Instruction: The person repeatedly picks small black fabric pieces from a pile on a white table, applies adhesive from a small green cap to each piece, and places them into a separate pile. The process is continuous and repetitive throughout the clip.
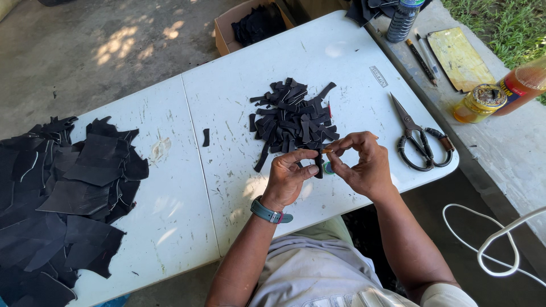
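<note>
Black strip (318,165) pinched between left hand (289,177) and right hand (364,165), both grips closed on it, above white folding bench (187,187) outdoors on concrete floor (68,51); scissors (418,139) nearby.

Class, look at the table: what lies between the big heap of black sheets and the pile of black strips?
In the head view, one small black strip lies alone between the sheets and the pile; otherwise bare white table.
</note>
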